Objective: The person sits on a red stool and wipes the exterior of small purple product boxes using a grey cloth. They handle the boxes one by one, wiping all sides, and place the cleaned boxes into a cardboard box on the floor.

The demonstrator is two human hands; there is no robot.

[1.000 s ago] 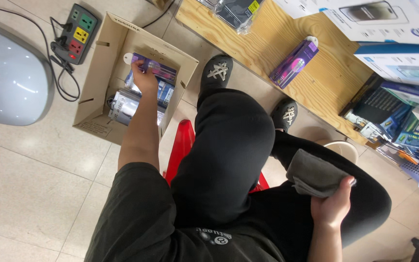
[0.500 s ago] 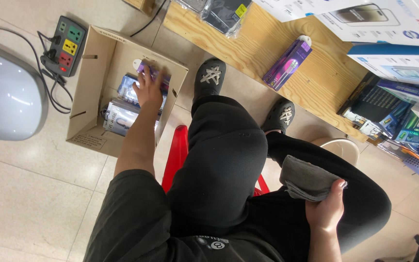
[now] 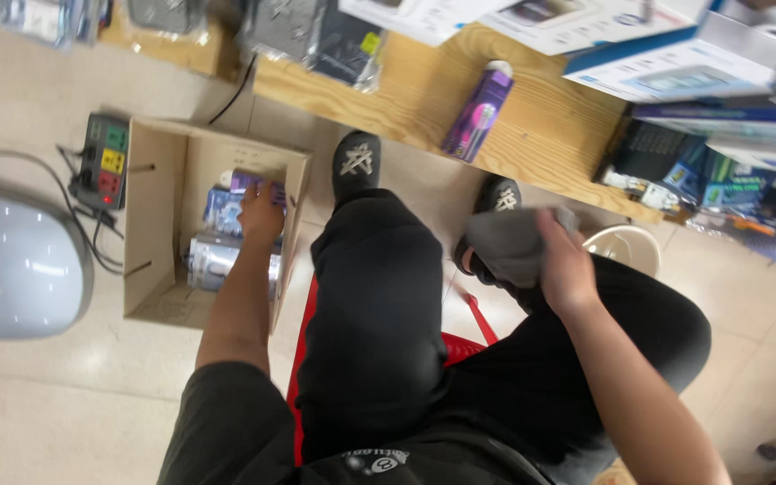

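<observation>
Person sits on a red stool [image 3: 303, 359], black trousers, black shoes. Left hand [image 3: 260, 214] is down inside the open cardboard box [image 3: 153, 224] on the floor at left, fingers curled over a purple pack [image 3: 253, 184] at the far end of the box; grip looks closed on it, though the palm hides the contact. Silver-blue packs [image 3: 217, 260] lie nearer in the same box. Power strip [image 3: 105, 162] sits just left of the box, on the far side, cable running off; a grey rounded lid [image 3: 11, 260] is further left. Right hand [image 3: 566, 265] holds a grey cloth [image 3: 509, 242] bunched in the fingers, above the right knee, near the right shoe [image 3: 496, 196]. Far side: wooden shelf [image 3: 550, 135] with a purple bottle-shaped pack [image 3: 478, 112] lying on it, boxes [image 3: 675, 63] stacked at right
</observation>
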